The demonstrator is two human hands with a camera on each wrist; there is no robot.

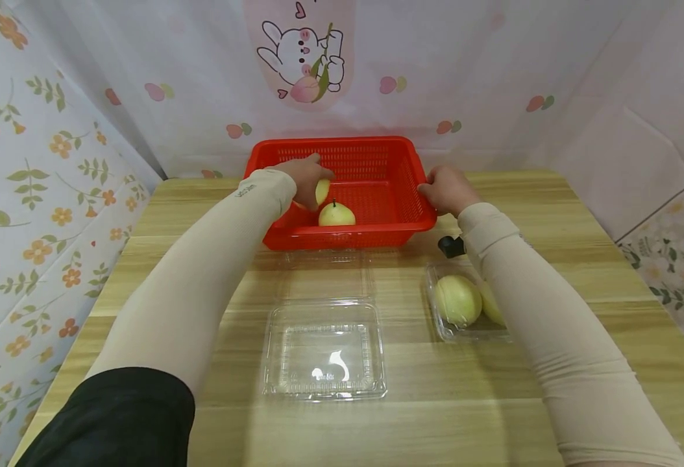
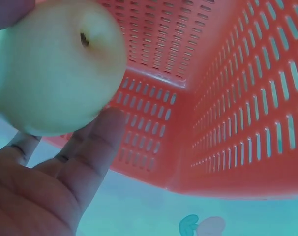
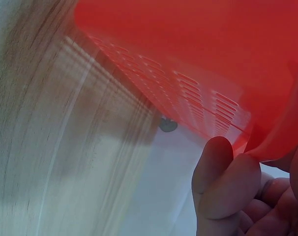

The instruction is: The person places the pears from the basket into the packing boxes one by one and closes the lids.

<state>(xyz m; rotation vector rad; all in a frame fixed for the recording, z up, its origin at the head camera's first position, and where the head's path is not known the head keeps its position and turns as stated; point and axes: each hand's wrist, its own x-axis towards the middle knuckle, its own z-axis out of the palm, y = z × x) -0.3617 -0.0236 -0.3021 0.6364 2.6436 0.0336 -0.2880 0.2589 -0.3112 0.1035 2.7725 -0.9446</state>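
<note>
Inside the red plastic basket (image 1: 397, 159) my left hand (image 1: 307, 178) holds a pale yellow-green pear (image 2: 55, 69), its fingers curled round the fruit in the left wrist view. Another pear (image 1: 337, 215) with a dark stem lies in the basket just in front of that hand. My right hand (image 1: 450, 189) grips the basket's right rim, and in the right wrist view bent fingers (image 3: 227, 189) press under the edge. An unfolded clear plastic box (image 1: 326, 344) lies before the basket, with nothing in its tray.
Right of it, a second clear box (image 1: 444, 334) contains pears (image 1: 459, 301) and is partly covered by my right forearm. A small black object (image 1: 451, 246) lies behind that box. A printed curtain (image 1: 494, 78) hangs behind the wooden table (image 1: 202, 421).
</note>
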